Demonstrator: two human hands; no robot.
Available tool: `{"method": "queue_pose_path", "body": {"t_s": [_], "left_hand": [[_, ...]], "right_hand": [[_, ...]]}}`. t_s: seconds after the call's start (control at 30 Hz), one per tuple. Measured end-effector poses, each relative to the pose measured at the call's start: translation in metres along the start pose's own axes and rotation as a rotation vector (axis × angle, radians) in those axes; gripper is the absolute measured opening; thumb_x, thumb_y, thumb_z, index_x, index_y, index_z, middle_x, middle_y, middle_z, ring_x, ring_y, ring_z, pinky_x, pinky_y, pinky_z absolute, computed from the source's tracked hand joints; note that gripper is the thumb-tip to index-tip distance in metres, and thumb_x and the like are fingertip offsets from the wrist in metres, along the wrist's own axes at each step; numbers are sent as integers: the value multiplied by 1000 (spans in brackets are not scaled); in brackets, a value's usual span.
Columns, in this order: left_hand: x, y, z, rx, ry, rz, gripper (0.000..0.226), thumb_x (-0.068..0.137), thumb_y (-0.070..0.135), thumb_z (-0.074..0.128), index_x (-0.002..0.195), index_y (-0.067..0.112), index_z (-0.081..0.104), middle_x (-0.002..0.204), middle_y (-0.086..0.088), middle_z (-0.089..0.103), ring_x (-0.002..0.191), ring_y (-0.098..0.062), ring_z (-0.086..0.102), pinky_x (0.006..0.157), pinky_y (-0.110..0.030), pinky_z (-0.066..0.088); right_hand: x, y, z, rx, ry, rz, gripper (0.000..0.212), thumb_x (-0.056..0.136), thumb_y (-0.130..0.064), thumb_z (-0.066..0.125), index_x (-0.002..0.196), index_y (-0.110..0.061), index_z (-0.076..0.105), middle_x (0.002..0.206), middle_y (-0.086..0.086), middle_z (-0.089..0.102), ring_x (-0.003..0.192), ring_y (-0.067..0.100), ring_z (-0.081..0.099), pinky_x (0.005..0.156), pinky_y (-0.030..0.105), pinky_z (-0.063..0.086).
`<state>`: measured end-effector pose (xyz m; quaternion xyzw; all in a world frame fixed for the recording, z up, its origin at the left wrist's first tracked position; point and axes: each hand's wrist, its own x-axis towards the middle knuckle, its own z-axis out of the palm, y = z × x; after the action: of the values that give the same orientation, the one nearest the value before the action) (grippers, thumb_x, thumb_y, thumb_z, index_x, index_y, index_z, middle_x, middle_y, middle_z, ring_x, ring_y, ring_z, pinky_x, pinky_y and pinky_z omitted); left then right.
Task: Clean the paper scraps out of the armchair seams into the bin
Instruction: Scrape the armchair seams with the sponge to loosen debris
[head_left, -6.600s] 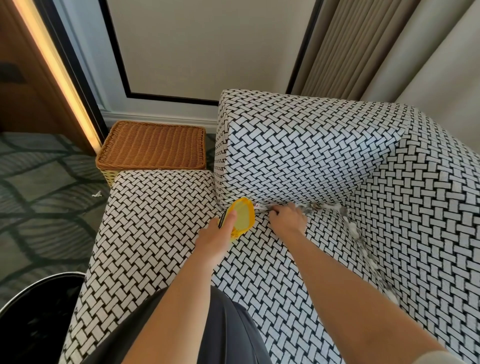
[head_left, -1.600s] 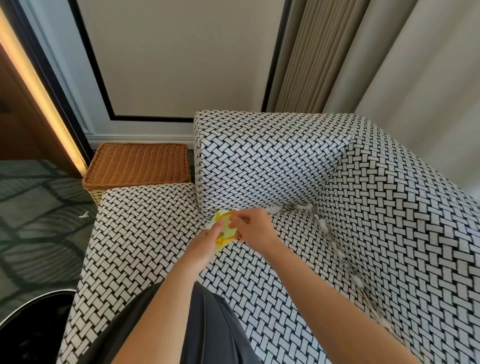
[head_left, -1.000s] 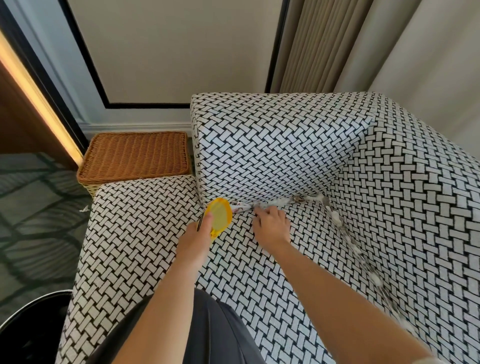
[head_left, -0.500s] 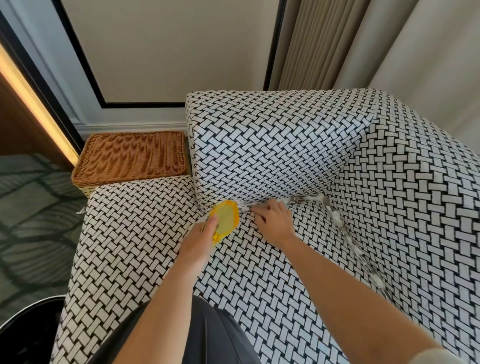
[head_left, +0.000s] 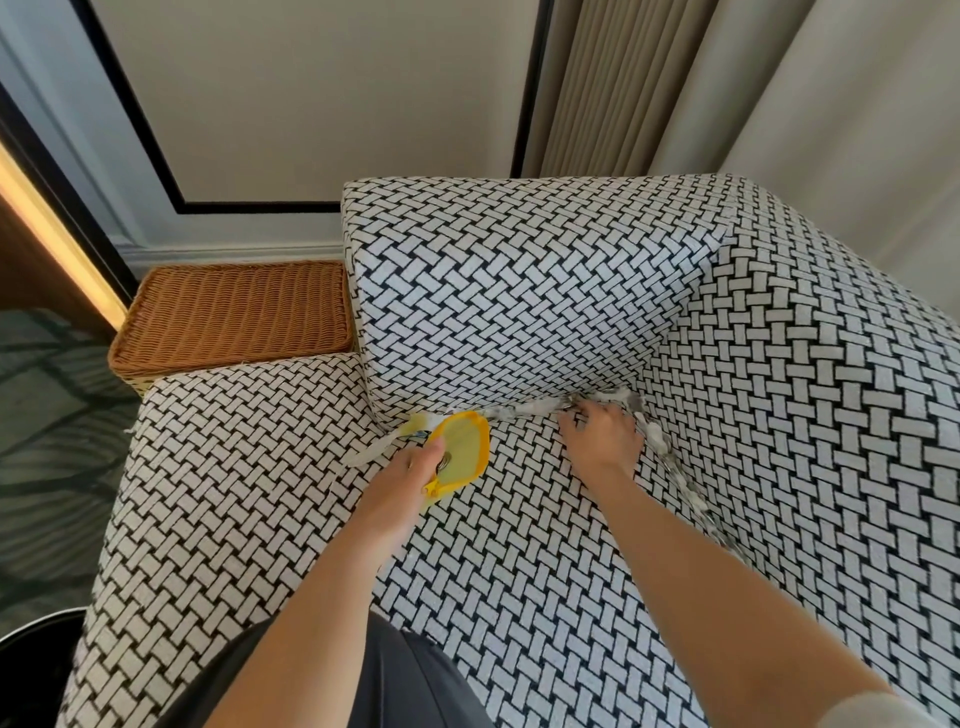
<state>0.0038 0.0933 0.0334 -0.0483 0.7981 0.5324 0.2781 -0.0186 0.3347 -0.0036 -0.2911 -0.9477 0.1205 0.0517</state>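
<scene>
Grips a yellow scoop (head_left: 462, 452) in the left hand (head_left: 410, 473), thumb on top, just left of frame centre, front edge at the armchair (head_left: 519, 291) seam. Rests the right hand (head_left: 602, 444) at the same seam further right, fingers bent down among the paper scraps (head_left: 519, 411); cannot tell whether pinching any. More scraps down the seam toward lower right. Black bin (head_left: 31, 660) at lower left corner; wicker basket (head_left: 234, 312) at middle left.
</scene>
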Motion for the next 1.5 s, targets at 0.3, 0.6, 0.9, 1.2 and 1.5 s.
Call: {"method": "queue_pose_path", "body": {"t_s": [0.3, 0.6, 0.9, 1.2, 1.5], "left_hand": [[5, 1, 1, -47, -37, 10, 38, 94, 57, 27, 117, 29, 41, 111, 2, 43, 102, -18, 43, 85, -36, 37], [7, 0, 1, -70, -36, -3, 33, 94, 57, 27, 107, 29, 40, 100, 5, 42, 94, -17, 43, 86, -38, 37], [6, -1, 1, -62, -44, 8, 34, 94, 57, 27, 106, 28, 41, 105, 1, 43, 93, -16, 43, 84, -39, 38], [-3, 2, 2, -76, -20, 7, 33, 95, 54, 30, 106, 25, 42, 105, 0, 46, 93, -17, 44, 79, -36, 37], [-25, 5, 7, 91, -55, -58, 81, 80, 79, 19, 142, 28, 31, 141, -7, 39, 124, -29, 41, 102, -53, 37]], "right_hand": [[18, -20, 1, -2, -46, 197, 46, 85, -49, 55, 113, -13, 60, 128, 10, 52, 128, 30, 36, 101, 43, 29], [27, -26, -10, -100, -201, 178, 47, 90, -45, 49, 117, -8, 54, 129, 14, 51, 124, 30, 40, 101, 41, 32], [35, -18, -12, 49, -280, 178, 30, 91, -37, 46, 106, -15, 58, 102, 8, 62, 107, 27, 53, 97, 40, 36], [-7, 6, -25, 552, -220, 50, 31, 91, -32, 55, 104, -7, 69, 64, 1, 60, 58, 21, 52, 59, 29, 44], [-89, -21, -69, 1092, -482, 106, 23, 87, -10, 61, 64, -12, 60, 64, -2, 56, 63, 10, 50, 67, 18, 48]]}}
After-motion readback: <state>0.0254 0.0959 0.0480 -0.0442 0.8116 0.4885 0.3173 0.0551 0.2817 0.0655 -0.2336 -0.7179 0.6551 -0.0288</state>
